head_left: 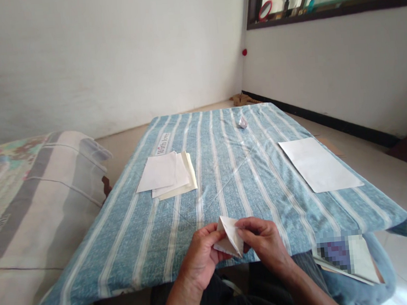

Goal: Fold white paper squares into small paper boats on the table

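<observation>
A small piece of folded white paper (224,226) is held up just over the near edge of the table, its top coming to a point. My left hand (202,252) pinches its left side, thumb in front. On the right side, the thumb and fingers of my right hand (263,240) grip the same paper along a fold. Parts of the fingers behind the paper are hidden. Farther off on the cloth stands a small folded paper piece (242,123). To the left lies a stack of white and cream paper sheets (162,172).
A blue-and-white striped tablecloth (211,199) covers the table. A large white sheet (318,164) lies at the right. Below the right edge, a blue stool (381,270) holds papers or booklets. A bed (72,202) stands at left, with walls behind.
</observation>
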Demonstrator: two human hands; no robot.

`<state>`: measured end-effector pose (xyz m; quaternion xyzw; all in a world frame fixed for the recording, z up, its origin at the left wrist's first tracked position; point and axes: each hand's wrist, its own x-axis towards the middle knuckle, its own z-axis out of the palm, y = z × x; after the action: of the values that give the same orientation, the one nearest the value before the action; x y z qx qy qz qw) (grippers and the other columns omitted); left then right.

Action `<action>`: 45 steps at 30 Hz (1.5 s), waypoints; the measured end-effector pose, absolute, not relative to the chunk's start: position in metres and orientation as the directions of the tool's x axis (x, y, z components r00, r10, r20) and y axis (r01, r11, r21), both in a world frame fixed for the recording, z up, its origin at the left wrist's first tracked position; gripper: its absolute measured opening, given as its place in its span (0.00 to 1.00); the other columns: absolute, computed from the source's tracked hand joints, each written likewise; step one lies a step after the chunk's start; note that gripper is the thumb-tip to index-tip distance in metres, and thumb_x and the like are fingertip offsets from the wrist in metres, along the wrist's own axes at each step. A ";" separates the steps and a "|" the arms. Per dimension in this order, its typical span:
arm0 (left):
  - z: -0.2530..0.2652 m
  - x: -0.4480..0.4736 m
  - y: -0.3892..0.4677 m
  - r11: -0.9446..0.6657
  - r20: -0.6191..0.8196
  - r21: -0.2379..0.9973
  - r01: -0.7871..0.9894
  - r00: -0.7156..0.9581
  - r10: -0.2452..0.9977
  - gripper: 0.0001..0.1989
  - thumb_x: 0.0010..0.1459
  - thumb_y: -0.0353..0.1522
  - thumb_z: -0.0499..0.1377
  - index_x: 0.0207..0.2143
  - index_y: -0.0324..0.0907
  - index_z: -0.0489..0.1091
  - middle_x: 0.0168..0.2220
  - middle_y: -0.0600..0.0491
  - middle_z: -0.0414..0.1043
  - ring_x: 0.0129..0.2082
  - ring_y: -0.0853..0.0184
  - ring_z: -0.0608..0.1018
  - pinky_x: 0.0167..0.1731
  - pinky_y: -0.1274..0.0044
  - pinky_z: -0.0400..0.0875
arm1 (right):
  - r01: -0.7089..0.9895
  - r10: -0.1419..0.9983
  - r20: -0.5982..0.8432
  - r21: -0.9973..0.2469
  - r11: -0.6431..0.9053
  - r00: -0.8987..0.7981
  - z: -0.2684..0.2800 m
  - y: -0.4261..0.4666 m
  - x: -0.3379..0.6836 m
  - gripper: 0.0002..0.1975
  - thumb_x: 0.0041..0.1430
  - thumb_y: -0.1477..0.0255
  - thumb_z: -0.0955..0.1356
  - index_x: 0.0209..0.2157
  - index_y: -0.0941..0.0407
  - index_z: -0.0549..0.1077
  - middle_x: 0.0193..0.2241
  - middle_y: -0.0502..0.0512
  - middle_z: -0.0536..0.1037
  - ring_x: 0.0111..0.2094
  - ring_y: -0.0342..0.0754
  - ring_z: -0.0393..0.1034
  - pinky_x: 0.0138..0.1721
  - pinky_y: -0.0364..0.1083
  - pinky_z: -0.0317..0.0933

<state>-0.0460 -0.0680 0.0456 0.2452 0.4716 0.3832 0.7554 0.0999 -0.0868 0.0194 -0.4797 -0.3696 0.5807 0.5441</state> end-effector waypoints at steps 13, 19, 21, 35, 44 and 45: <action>0.044 -0.044 -0.068 0.593 -0.520 0.690 -0.416 0.285 0.805 0.12 0.41 0.32 0.69 0.29 0.34 0.76 0.21 0.49 0.75 0.20 0.66 0.75 0.22 0.75 0.73 | -0.285 0.986 -0.158 -0.949 -0.136 0.057 0.021 -0.087 0.101 0.06 0.47 0.70 0.72 0.26 0.58 0.78 0.17 0.47 0.73 0.18 0.40 0.64 0.20 0.39 0.61; 0.046 -0.043 -0.069 0.571 -0.523 0.683 -0.456 0.241 0.817 0.13 0.45 0.36 0.69 0.28 0.35 0.76 0.24 0.49 0.76 0.22 0.64 0.77 0.21 0.74 0.74 | -0.240 0.988 -0.138 -0.963 -0.119 0.068 0.023 -0.086 0.101 0.05 0.47 0.70 0.71 0.25 0.58 0.77 0.17 0.47 0.72 0.18 0.40 0.63 0.20 0.39 0.60; 0.047 -0.043 -0.070 0.562 -0.522 0.693 -0.452 0.224 0.823 0.14 0.46 0.38 0.68 0.30 0.35 0.76 0.24 0.49 0.76 0.23 0.64 0.77 0.22 0.73 0.74 | -0.209 0.989 -0.130 -0.971 -0.113 0.072 0.024 -0.086 0.101 0.05 0.47 0.70 0.70 0.26 0.58 0.77 0.17 0.47 0.71 0.18 0.40 0.63 0.20 0.40 0.60; 0.043 -0.046 -0.070 0.514 -0.491 0.765 -0.389 0.165 0.855 0.12 0.43 0.37 0.68 0.26 0.37 0.74 0.22 0.52 0.74 0.22 0.66 0.74 0.22 0.75 0.72 | 0.056 0.992 0.036 -0.998 0.030 0.119 0.021 -0.090 0.101 0.21 0.52 0.70 0.67 0.50 0.58 0.71 0.18 0.43 0.65 0.20 0.41 0.59 0.23 0.41 0.57; 0.048 -0.043 -0.070 0.471 -0.470 0.822 -0.319 0.085 0.878 0.10 0.43 0.36 0.66 0.27 0.37 0.76 0.23 0.51 0.75 0.22 0.66 0.74 0.23 0.76 0.69 | 0.058 0.998 0.010 -0.998 0.013 -0.067 0.034 -0.091 0.103 0.11 0.54 0.67 0.68 0.36 0.58 0.78 0.23 0.48 0.71 0.25 0.43 0.62 0.27 0.42 0.58; 0.047 -0.043 -0.070 0.445 -0.449 0.844 -0.300 0.060 0.891 0.10 0.43 0.36 0.66 0.27 0.38 0.76 0.22 0.52 0.75 0.22 0.67 0.73 0.23 0.77 0.68 | 0.056 0.995 0.001 -0.998 0.007 -0.096 0.036 -0.092 0.103 0.11 0.54 0.66 0.69 0.34 0.58 0.78 0.23 0.49 0.72 0.25 0.43 0.62 0.28 0.42 0.57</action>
<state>-0.0430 -0.0700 0.0470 0.2830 0.5222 0.4442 0.6708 0.1033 -0.0916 0.0357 -0.4884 -0.5383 0.5081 0.4620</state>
